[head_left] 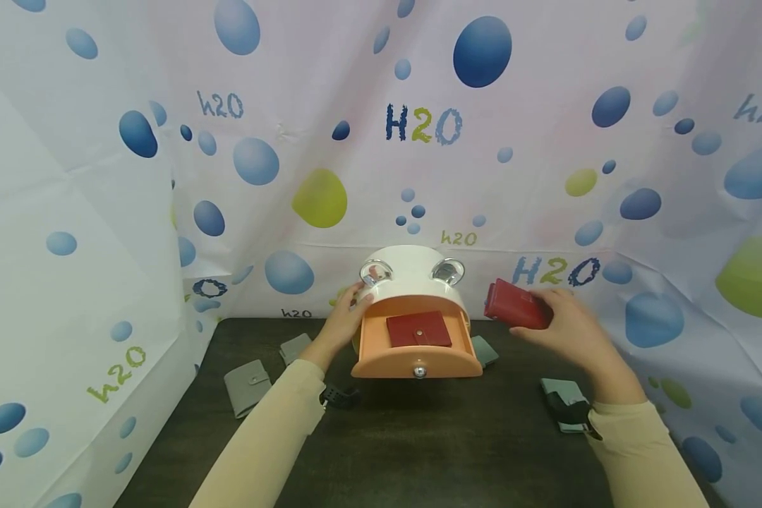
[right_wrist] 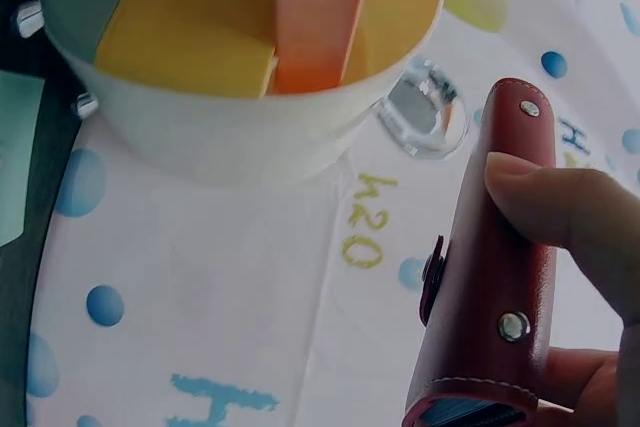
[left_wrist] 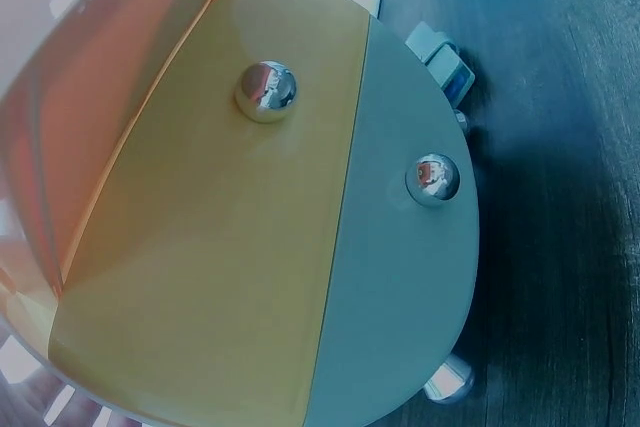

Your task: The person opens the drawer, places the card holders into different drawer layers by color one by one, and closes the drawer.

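A white rounded cabinet (head_left: 409, 262) with chrome ring ears stands in the middle of the head view, its orange drawer (head_left: 381, 361) pulled out. Inside the drawer lies a red wallet (head_left: 415, 330) with a snap tab. My left hand (head_left: 339, 324) rests against the cabinet's left side, thumb near the front rim; its other fingers are partly hidden. Off to the right, my right hand (head_left: 568, 321) grips a second red wallet (head_left: 514, 305) in the air, apart from the cabinet. The right wrist view shows this wallet (right_wrist: 500, 237) closed, with thumb and fingers on opposite sides.
Left on the dark table (head_left: 381, 451) lie a grey wallet (head_left: 246, 386) and another grey item (head_left: 295, 347). A green wallet (head_left: 565, 391) lies under the right forearm, and a green item (head_left: 485, 351) sits beside the cabinet. A patterned curtain (head_left: 368, 155) hangs behind.
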### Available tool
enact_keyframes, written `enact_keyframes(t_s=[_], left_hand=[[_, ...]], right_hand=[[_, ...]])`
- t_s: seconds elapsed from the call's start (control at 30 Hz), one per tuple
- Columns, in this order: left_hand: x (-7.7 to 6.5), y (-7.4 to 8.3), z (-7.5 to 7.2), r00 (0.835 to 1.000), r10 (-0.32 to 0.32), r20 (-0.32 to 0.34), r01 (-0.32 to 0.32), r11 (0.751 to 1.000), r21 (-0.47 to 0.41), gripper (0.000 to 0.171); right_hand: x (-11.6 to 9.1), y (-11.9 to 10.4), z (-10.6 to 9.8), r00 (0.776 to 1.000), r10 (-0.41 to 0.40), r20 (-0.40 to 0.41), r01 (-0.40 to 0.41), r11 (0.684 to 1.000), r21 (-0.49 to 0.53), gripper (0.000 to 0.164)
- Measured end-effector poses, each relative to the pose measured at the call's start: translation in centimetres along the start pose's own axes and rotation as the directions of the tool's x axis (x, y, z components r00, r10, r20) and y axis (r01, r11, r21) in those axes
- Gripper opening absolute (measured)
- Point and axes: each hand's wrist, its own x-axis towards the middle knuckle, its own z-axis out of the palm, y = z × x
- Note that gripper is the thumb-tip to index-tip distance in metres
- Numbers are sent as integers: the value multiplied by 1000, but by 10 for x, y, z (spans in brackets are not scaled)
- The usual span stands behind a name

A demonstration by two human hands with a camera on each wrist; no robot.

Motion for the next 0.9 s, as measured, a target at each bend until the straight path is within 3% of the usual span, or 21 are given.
enact_keyframes(t_s=[0.47, 0.9], left_hand=[[1, -1, -1, 1000, 9, -3, -9, 1000, -1, 66], [1, 0, -1, 1000, 3, 4, -3, 1000, -4, 65]], right_hand=[[-6, -31, 2, 999, -34, -38, 34, 999, -3, 85], [-8, -42, 11, 998, -50, -37, 52, 996, 66, 83]])
